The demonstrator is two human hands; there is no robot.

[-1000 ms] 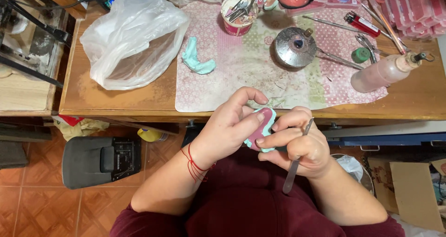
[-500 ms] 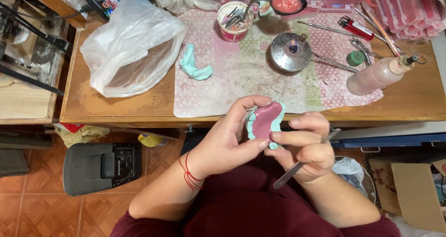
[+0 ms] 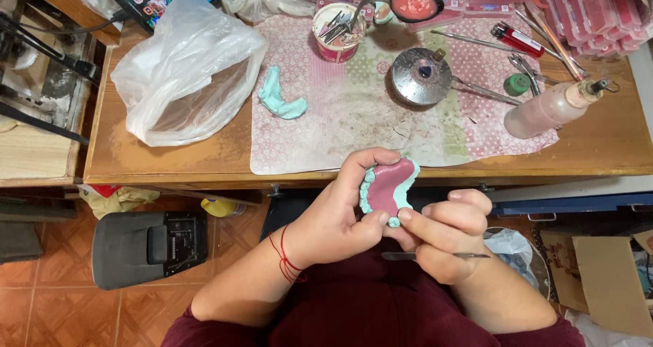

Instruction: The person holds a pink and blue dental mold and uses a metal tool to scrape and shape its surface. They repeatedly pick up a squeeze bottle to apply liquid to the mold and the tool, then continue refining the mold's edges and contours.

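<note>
Wooden worktop (image 3: 170,160) fills the upper part of the view, with tiled floor below it on the left. A pink patterned mat (image 3: 354,129) covers its middle. On the bare wood to the left of the mat sits a crumpled clear plastic bag (image 3: 187,75), the biggest loose thing there. Below the worktop edge, on the floor, stands a dark grey box-like device (image 3: 146,245).

On the mat's right edge lies a pinkish squeeze bottle (image 3: 547,109) on its side, and near the middle rests a round metal bowl (image 3: 422,76) with a long handle pointing right. Toward the back stands a pink cup (image 3: 338,32) full of metal tools, and just beside it a small round dish with red wax (image 3: 416,5). A pale green dental cast (image 3: 279,96) lies alone on the mat's left part, well apart from the hands.

In front of the worktop edge, over the person's dark red lap, the left hand (image 3: 337,218) is wrapped around a second pale green cast topped with a pink wax plate (image 3: 389,187), thumb along its lower edge and fingers curled behind it, held tilted up toward the camera. A red string is tied around that wrist. The right hand (image 3: 442,235) is closed on a slim metal carving tool (image 3: 435,255) lying nearly level, while its forefinger touches the lower rim of the wax plate.
</note>
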